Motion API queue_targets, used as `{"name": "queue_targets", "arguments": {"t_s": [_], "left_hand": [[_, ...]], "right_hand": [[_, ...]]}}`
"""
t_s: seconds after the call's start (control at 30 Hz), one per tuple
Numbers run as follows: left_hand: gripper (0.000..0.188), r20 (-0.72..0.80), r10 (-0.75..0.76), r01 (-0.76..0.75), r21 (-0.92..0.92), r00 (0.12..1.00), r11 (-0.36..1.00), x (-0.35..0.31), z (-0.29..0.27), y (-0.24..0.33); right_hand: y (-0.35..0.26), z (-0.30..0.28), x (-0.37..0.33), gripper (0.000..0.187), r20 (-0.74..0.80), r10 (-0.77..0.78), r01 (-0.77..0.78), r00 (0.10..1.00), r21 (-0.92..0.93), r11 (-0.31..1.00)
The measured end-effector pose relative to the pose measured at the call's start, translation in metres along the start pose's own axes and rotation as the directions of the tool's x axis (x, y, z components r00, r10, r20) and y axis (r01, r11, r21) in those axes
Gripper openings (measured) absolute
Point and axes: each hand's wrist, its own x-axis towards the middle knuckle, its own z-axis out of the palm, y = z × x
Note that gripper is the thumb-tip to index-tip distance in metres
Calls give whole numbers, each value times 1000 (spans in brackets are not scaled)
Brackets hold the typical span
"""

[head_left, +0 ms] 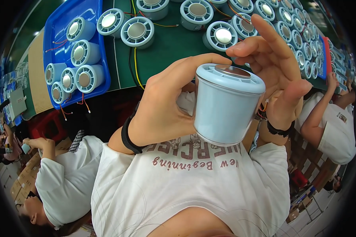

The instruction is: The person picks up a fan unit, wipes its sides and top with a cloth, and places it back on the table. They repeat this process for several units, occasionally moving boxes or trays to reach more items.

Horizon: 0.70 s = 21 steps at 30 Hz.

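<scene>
Held up before my chest is a light blue, cup-shaped housing (227,108) with a round metal disc on its ribbed top, tilted slightly. My left hand (168,100) grips it from the left side, fingers partly hidden behind it. On the other side, my right hand (279,75) is raised with the fingers apart, the index finger stretched out and the others loosely bent. Thin wires with a small connector (264,106) show between the housing and my right wrist; the housing hides where they begin.
A green work table (166,49) bears many similar housings (137,32), some trailing thin wires. Several more lie in a blue tray (105,65) at the left. Yellow and black cables (136,71) run over the table edge. Co-workers sit on my left (69,177) and right (324,126).
</scene>
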Motion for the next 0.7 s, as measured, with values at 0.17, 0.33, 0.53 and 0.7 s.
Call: {"name": "queue_targets", "arguments": {"t_s": [0.17,0.33,0.53,0.7], "left_hand": [[64,-44,77,-79,-49,996,996,1,2,-11],[63,-71,86,-85,12,994,996,1,0,-12],[61,-141,297,-262,224,944,939,5,-3,-10],[64,-145,315,-163,618,938,769,-7,-23,-18]], "right_hand": [[-4,-1,0,112,32,50,-49,998,-51,997],[-14,9,2,116,-3,172,-171,985,-117,978],[-23,0,12,113,260,-24,126,965,-383,915],[-16,22,14,92,351,56,165,935,-570,805]]}}
